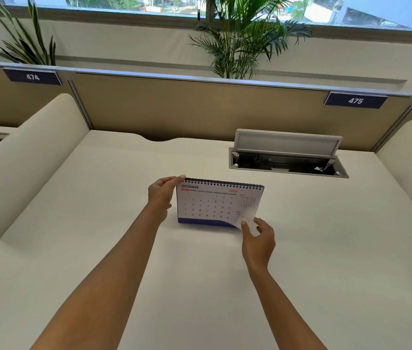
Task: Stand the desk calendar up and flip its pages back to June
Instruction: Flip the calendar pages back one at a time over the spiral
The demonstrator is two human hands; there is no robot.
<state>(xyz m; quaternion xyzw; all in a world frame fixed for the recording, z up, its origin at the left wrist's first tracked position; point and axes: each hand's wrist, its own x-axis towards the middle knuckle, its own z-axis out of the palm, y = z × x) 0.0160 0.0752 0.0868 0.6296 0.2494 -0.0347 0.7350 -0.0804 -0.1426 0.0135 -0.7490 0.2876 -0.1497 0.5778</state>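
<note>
The desk calendar (212, 204) stands upright on the white desk (98, 236), its spiral binding along the top and the front page reading OCTOBER 2026. My left hand (162, 195) grips its top left corner, thumb on the front. My right hand (256, 239) pinches the lower right corner of the front page, which curls up off the blue base.
An open cable hatch (288, 157) with its lid raised sits in the desk behind the calendar to the right. A tan partition (199, 107) with labels 474 and 475 closes off the back. Rounded cream dividers (35, 152) flank both sides. Plants stand behind the partition.
</note>
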